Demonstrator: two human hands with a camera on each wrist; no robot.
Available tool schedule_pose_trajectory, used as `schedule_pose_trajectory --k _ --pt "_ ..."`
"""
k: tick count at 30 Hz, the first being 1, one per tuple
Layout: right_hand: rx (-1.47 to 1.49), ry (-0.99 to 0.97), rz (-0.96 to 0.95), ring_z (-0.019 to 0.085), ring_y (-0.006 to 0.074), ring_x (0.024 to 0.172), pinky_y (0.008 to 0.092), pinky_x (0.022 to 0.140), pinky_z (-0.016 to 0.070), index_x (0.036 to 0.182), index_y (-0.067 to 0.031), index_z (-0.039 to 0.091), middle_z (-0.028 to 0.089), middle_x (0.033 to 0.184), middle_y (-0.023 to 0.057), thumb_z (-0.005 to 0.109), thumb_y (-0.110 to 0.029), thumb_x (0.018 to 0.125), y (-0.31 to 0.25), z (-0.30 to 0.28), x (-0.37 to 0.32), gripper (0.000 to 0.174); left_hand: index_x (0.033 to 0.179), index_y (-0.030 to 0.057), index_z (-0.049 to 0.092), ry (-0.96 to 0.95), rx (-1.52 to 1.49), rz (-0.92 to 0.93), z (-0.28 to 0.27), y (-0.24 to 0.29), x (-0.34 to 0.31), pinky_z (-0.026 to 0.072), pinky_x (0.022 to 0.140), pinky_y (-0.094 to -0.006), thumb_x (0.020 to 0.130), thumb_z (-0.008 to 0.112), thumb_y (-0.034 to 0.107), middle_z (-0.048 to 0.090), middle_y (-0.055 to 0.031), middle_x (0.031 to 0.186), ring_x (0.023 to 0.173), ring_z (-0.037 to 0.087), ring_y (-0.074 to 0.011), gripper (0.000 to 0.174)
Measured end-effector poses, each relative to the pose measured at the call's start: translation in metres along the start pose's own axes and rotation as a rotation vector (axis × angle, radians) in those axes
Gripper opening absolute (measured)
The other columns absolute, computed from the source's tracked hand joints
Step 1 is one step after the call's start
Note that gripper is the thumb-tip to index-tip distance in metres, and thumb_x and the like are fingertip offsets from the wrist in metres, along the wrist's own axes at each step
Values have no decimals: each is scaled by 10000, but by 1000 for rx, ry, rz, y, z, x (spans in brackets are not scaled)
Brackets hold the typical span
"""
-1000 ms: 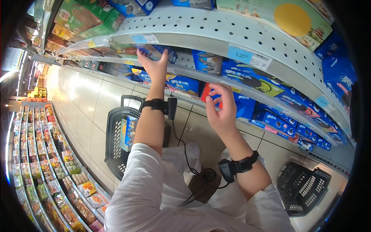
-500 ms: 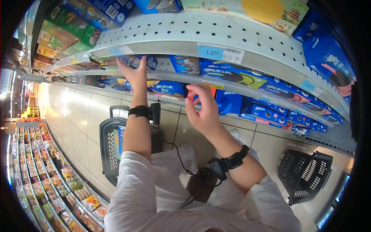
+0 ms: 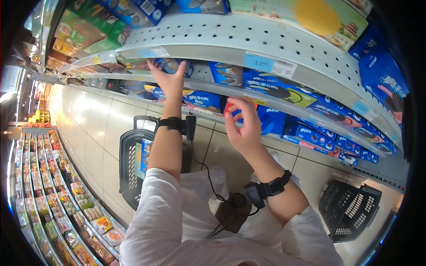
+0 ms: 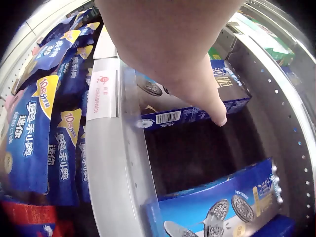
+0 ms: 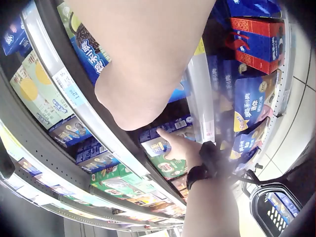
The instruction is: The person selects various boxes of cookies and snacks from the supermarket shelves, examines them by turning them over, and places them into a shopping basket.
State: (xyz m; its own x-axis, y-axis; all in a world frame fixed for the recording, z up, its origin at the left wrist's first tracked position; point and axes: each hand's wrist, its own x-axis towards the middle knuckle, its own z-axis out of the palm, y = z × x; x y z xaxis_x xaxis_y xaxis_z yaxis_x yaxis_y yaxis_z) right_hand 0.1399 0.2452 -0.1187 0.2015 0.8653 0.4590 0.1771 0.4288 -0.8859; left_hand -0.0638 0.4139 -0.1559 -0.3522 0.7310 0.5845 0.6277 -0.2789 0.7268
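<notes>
My left hand (image 3: 168,83) reaches into the middle shelf, thumb and fingers spread over a blue cookie box (image 4: 234,91). In the left wrist view the thumb lies along the box's side by a barcode; the other fingers are hidden behind the wrist. Across a dark gap on that shelf stands another blue cookie box (image 4: 222,212) with cookies pictured on it. My right hand (image 3: 245,123) hovers in front of the lower shelf, its fingers loosely bent and nothing between them. Behind its fingertips is a red and blue box (image 5: 259,45).
Above, a perforated shelf (image 3: 208,35) juts out with a price tag (image 3: 259,62) on its edge. Blue bags (image 4: 29,143) fill the lower shelf. A black basket (image 3: 128,164) holding boxes stands on the floor at left; another black basket (image 3: 350,210) is at right.
The head view has swung sideways and partly back. Both hands keep nearly the same pose, the left at the cookie box and the right in front of the lower shelf.
</notes>
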Motion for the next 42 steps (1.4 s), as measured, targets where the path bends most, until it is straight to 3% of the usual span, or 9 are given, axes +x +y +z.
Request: schedule_pose_trajectory --k 14,20,21,22,25,30,32,35,42 --pt "0 -16 -25 567 182 784 251 587 470 1097 -16 541 566 1064 134 593 22 769 1 -1 1 334 1400 -70 131 -21 82 -75 -17 2 -28 241 1063 -389 689 789 312 294 -251 1376 1277 313 -329 1042" --pt "-12 -34 -18 569 173 783 247 588 473 1098 -25 545 564 1065 124 591 22 767 -3 -1 0 337 1355 -87 253 28 65 -123 -35 12 -42 287 1028 -395 748 737 262 372 -251 1308 1223 370 -336 851" --pt "-15 -36 -27 569 171 782 246 590 475 1096 -27 545 564 1065 121 590 21 768 -3 -1 0 335 1289 -78 369 10 57 -74 -42 16 -52 338 983 -382 778 698 199 437 -229 1237 1150 437 -320 668" --pt "-25 -36 -35 569 169 780 245 593 477 1094 -29 545 563 1065 117 589 21 768 -4 -3 -1 332 1289 -78 369 15 49 -75 -47 20 -59 338 983 -382 778 698 199 437 -229 1237 1150 437 -320 668" --pt "-30 -67 -33 569 167 775 246 597 479 1074 -31 553 565 1064 112 590 18 770 -7 -7 -3 310 1155 -29 511 -131 -43 -129 -52 40 -77 406 909 -353 789 656 130 539 -174 1109 1035 526 -284 424" --pt "-56 -105 -87 579 180 756 258 604 481 1002 -29 579 575 1026 111 596 12 767 -22 -13 -12 239 1046 -14 592 -336 -209 -118 -86 115 -116 455 820 -326 802 641 120 627 -130 976 940 593 -237 282" --pt "-104 -184 -157 588 203 750 275 607 487 966 -28 589 579 992 111 601 0 766 -27 -16 -20 202 1051 -6 603 -555 -257 -205 -111 145 -132 454 806 -282 848 598 100 636 -86 979 918 590 -149 229" --pt "-153 -221 -223 600 233 736 297 610 493 895 -25 601 597 907 100 610 -22 767 -37 -22 -34 128 1019 -5 618 -674 -320 -374 -140 167 -156 466 777 -284 844 603 105 659 -86 914 875 611 -147 208" --pt "-313 -294 -259 604 239 709 299 597 492 855 -31 599 605 835 106 616 -38 777 -48 -54 -66 80 1003 23 623 -834 -331 -254 -174 171 -208 491 685 -310 838 603 178 667 -131 869 783 642 -225 227"
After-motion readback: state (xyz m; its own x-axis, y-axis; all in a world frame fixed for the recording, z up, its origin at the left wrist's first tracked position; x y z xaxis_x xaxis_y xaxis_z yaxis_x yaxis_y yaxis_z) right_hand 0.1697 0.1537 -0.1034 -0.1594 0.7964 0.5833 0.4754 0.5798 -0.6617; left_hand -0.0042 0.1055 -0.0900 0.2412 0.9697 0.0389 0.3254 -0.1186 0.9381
